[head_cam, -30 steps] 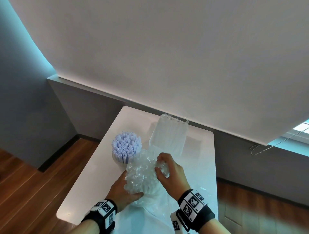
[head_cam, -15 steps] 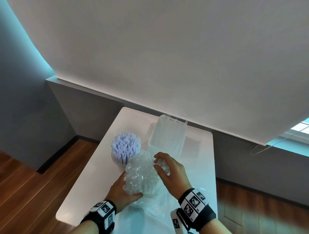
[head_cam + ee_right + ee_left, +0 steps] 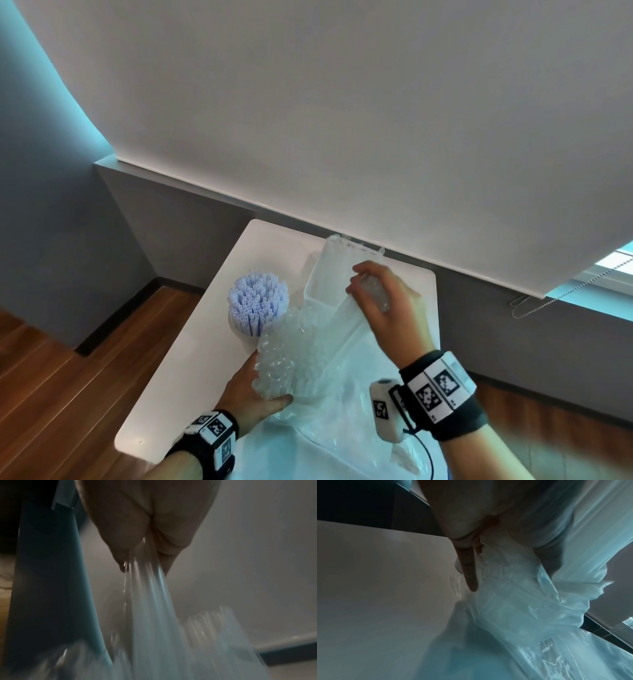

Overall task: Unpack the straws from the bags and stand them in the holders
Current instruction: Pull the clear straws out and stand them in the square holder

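Clear straws [image 3: 284, 353] stand bunched in a crinkled clear bag [image 3: 522, 601] at the table's middle. My left hand [image 3: 265, 382] grips the bag and bunch low down, thumb in front; its fingers [image 3: 469, 572] lie along the plastic. My right hand [image 3: 366, 291] is raised behind the bunch and grips a handful of clear straws [image 3: 154, 601], which slant down to the bunch. Purple straws [image 3: 258, 301] stand packed in a white holder [image 3: 239, 334] just left of it. The clear bunch hides whatever it stands in.
A second upright clear bag of straws [image 3: 339, 263] stands at the back of the white table [image 3: 205, 359], close behind my right hand. Loose crumpled plastic [image 3: 342, 431] covers the near right of the table. Wooden floor lies to the left.
My right hand has risen and moved back from the top of the bunch, drawing a handful of clear straws up with it. The left hand has kept its hold.
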A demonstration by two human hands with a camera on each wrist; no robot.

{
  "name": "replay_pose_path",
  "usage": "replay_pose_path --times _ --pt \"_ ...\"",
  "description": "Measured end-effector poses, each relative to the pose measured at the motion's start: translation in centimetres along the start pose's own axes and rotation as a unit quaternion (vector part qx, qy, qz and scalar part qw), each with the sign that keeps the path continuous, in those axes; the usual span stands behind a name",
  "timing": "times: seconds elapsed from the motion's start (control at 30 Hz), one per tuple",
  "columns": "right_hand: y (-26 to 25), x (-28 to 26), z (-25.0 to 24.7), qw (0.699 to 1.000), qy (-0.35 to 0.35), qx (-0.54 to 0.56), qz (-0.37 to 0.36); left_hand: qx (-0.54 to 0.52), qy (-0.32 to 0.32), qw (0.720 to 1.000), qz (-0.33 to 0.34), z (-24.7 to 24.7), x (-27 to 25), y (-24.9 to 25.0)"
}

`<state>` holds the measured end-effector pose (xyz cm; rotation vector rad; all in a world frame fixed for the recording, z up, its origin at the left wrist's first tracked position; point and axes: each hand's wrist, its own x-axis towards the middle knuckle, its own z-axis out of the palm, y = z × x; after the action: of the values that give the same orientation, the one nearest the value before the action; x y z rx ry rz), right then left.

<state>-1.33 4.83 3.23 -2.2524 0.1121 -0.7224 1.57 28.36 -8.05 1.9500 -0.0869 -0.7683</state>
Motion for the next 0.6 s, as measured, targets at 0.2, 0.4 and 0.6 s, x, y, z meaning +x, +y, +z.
replay_pose_path --times 0.2,0.4,0.6 --pt "-2.2 4.9 -4.7 0.997 0.020 0.079 -0.010 -0.014 0.009 1.000 -0.007 0.1 0.3 -0.6" --pt "-2.5 9.5 -6.9 0.988 0.081 0.130 -0.034 -0.013 0.001 1.000 -0.006 0.2 1.0 -1.3" --pt "3.4 11.0 -3.4 0.998 -0.016 0.048 0.030 -0.002 -0.005 1.000 0.002 0.2 1.1 -1.4"
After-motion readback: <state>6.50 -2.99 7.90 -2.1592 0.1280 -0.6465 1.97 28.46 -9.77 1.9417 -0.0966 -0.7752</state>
